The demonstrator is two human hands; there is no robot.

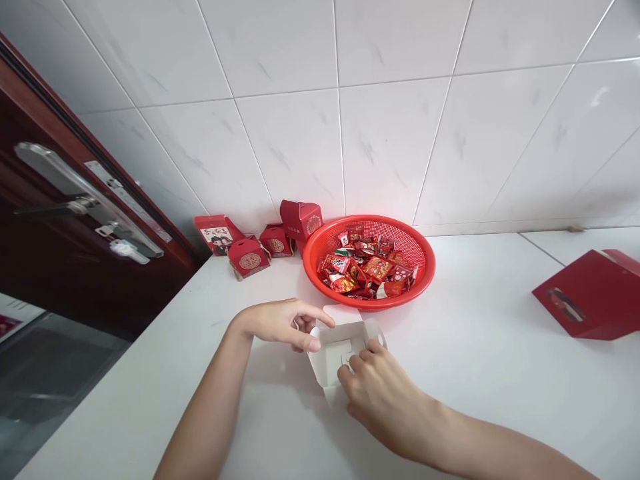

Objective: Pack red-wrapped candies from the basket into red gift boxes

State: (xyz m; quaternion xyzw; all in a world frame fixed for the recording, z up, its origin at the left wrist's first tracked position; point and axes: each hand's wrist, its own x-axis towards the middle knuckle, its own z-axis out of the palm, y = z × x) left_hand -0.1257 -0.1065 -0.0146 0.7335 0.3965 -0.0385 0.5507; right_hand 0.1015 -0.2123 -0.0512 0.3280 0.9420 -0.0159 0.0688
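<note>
An unfolded-top paper box (pixel 340 357), white inside with its flaps spread, stands on the white countertop in front of me. At its left wall is my left hand (pixel 290 325), thumb on the rim, index finger stretched over the corner, the other fingers curled outside. My right hand (pixel 377 390) reaches over the near right side with its fingers bent into the box, and their tips are hidden. Just behind the box, a red plastic basket (pixel 425 270) holds many small red-wrapped candies (pixel 376 269).
Several small red gift boxes (pixel 249 257) stand by the wall, left of the basket. A larger red box (pixel 590 293) with a slot lies at the right. The tiled wall (pixel 385 147) bounds the countertop (pixel 480 347) behind; a dark red door (pixel 75 240) with a handle is at left.
</note>
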